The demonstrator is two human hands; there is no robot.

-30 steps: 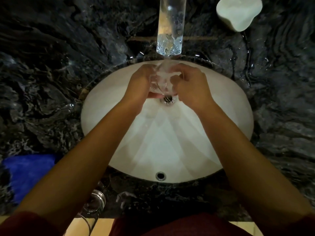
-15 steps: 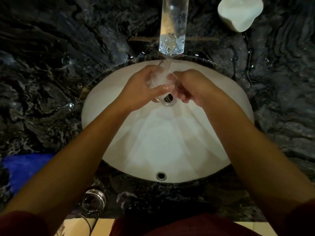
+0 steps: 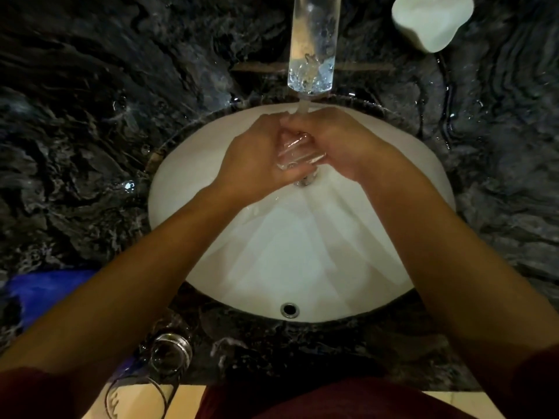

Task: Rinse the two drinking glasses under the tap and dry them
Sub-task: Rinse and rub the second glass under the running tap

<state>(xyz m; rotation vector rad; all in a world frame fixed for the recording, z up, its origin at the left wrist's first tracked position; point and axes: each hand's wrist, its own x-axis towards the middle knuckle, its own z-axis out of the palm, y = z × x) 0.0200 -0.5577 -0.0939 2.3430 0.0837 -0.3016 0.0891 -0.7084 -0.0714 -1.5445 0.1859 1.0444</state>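
A clear drinking glass (image 3: pixel 298 152) is held between both hands over the drain of the white basin (image 3: pixel 302 252), under the stream from the tap (image 3: pixel 313 43). My left hand (image 3: pixel 254 155) cups it from the left and my right hand (image 3: pixel 341 143) wraps it from the right. Water runs over the glass and my fingers. A second clear glass (image 3: pixel 168 358) stands on the counter's near edge, left of my body, partly hidden by my left forearm.
The counter (image 3: pixel 90 131) is dark veined stone, wet around the basin. A blue cloth (image 3: pixel 39 291) lies at the left edge. A white dish-like object (image 3: pixel 432 19) sits at the back right. An overflow hole (image 3: pixel 289 309) marks the basin's near wall.
Both hands have closed in tighter around the glass and turned it; its open end now points toward me and lower, over the drain.
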